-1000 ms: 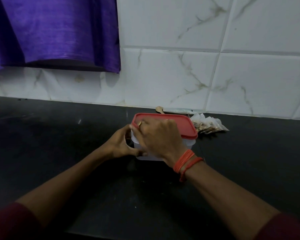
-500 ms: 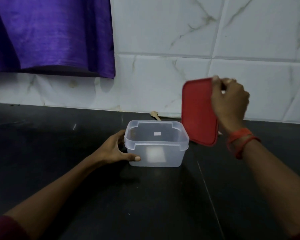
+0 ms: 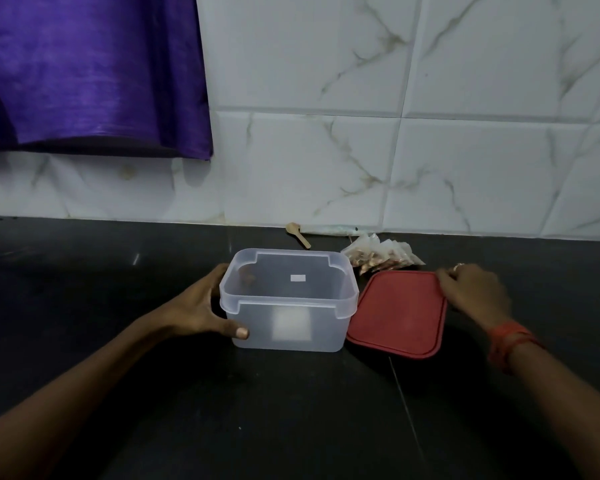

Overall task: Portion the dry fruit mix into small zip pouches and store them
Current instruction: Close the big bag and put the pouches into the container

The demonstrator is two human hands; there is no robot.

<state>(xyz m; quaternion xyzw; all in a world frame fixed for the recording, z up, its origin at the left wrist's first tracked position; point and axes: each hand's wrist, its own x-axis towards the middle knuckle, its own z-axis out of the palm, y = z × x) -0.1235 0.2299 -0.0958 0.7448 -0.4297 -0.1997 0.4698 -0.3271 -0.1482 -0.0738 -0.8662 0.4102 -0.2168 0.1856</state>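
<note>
Far left, a purple cloth (image 3: 90,74) w/ a satin sheen hangs in soft folds over the glossy white marble-look tile wall (image 3: 465,168). Below runs the dark, smooth stone counter (image 3: 84,271).

Your left hand (image 3: 201,306) grips the box (image 3: 288,299): thumb on the front wall, fingers wrapped round the far-left side. The box is frosted see-through plastic, rectangular w/ rounded corners and a stepped rim, open on top, standing at counter centre. Behind it, by the wall, lies a small pale spoon (image 3: 298,233), prob. wood. Right of that sits a fanned heap of clear crinkly pouches (image 3: 381,254) w/ brown mix inside, just past the lid's far edge.

The lid (image 3: 399,313), matte red plastic, rounded rectangle w/ a raised lip, lies on the counter just beside the box's right side. Your right hand (image 3: 475,292) has its fingers bent over the lid's far-right corner; orange thread band (image 3: 510,341) on the wrist.

Vs. 0.5 s ago: the lid was up in the air on edge, now it's down flat; the left-hand grip is unchanged; the pouches are back in view.
</note>
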